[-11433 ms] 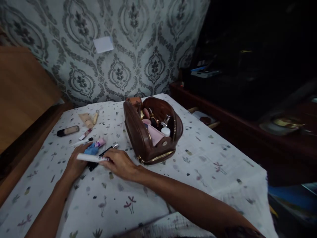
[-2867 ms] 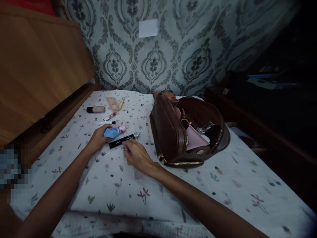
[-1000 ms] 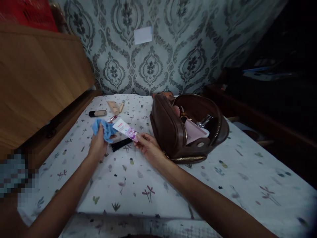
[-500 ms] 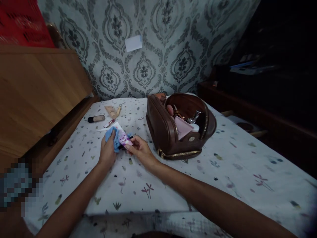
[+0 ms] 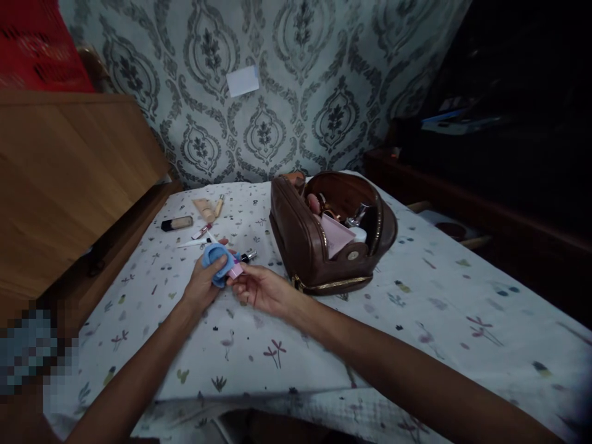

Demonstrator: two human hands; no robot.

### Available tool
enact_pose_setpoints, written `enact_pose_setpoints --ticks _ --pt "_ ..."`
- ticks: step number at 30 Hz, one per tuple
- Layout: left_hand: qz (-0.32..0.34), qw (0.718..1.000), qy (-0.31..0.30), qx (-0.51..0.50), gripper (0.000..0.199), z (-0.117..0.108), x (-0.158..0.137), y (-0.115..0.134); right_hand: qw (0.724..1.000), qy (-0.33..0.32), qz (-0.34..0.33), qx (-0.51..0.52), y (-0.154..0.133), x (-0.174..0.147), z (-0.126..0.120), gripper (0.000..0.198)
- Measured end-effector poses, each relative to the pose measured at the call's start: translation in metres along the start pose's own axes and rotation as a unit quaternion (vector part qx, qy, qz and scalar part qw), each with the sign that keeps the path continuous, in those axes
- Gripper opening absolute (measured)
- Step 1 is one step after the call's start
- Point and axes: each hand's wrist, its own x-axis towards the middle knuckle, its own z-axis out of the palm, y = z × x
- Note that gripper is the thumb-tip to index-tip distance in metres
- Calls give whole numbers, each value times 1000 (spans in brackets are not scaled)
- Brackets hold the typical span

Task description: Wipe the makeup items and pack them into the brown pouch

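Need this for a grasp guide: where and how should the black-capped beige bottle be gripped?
Probably by the middle of the beige bottle, pinched across its width, from above and the near side. It lies flat on the patterned cloth, its length running roughly left to right, black cap leftmost; the beige tube near its right end crowds that side.

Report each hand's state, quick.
Left hand: closed, holding the blue cloth against the tube.
Right hand: closed, pinching the tube's pink end.
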Motion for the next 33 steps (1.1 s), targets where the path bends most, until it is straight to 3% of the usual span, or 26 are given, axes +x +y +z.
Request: enact_pose_setpoints --ticks 6,13,17,21,26,30,33 --pt "8 994 100 32 48 0 5 -5 998 -2 -35 -57 3 -3 4 36" --pt "59 980 185 -37 41 -4 16 10 995 12 -24 -99 -2 -4 1 40" --pt "73 989 130 1 42 -13 14 17 993 37 -15 -115 -5 -3 -1 41" --pt "89 990 65 84 37 -17 9 15 986 71 -71 -134 -8 -3 -1 43" --pt "115 979 75 151 31 -18 7 11 970 134 -134 -152 -8 -3 -2 54" --pt "116 979 76 148 31 -17 5 11 957 134 -171 -194 -4 -2 -2 55" --pt "89 986 96 108 32 -14 4 12 921 125 -234 -287 -3 -3 -2 45"
